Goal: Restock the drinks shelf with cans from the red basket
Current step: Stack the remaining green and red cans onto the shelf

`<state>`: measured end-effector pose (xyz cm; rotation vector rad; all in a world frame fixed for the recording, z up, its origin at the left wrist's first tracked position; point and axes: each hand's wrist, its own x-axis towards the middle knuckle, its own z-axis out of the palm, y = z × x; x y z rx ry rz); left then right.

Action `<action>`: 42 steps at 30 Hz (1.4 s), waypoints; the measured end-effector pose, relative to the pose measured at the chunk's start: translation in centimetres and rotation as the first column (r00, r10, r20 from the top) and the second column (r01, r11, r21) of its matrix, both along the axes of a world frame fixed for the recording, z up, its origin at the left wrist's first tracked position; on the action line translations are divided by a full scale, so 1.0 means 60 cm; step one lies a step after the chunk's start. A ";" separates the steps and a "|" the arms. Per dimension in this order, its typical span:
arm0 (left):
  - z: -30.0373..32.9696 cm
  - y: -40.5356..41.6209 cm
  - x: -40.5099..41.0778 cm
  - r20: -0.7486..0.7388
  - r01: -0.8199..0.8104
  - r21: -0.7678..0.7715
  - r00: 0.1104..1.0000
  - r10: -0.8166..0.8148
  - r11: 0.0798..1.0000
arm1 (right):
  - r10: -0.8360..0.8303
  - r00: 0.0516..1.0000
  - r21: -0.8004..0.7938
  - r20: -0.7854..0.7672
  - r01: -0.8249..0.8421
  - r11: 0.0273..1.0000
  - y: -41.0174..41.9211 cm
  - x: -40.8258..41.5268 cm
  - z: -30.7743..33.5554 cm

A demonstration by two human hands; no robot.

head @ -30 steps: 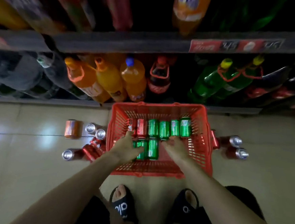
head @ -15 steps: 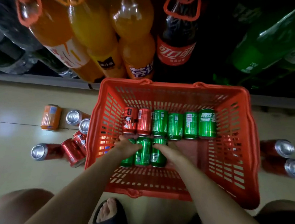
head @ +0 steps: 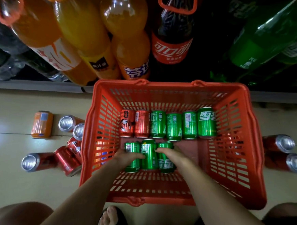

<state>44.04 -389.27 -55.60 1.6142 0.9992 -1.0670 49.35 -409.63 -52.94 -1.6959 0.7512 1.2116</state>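
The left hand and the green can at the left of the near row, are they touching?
Touching. The head view shows the left hand with its fingers laid over the left green can, no gap visible.

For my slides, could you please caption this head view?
Both hands, left hand and right hand, grasp green cans in the red basket.

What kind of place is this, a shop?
Most likely a small shop's drinks aisle. Big soda bottles line a low shelf, a red basket of cans sits on the floor, and both hands grip green cans in it.
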 end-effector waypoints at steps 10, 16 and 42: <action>-0.032 -0.008 0.010 0.016 -0.036 0.042 0.999 0.035 0.998 | 0.013 0.999 -0.020 0.045 -0.013 1.000 -0.062 -0.014 -0.156; -0.126 0.008 -0.014 0.012 0.009 0.018 1.000 -0.010 1.000 | -0.067 0.998 -0.015 0.000 0.067 0.998 -0.050 0.002 -0.027; 0.018 -0.061 0.032 0.249 -0.117 -0.306 0.948 0.198 0.945 | -0.232 0.945 0.377 -0.229 0.306 0.874 -0.036 0.005 -0.014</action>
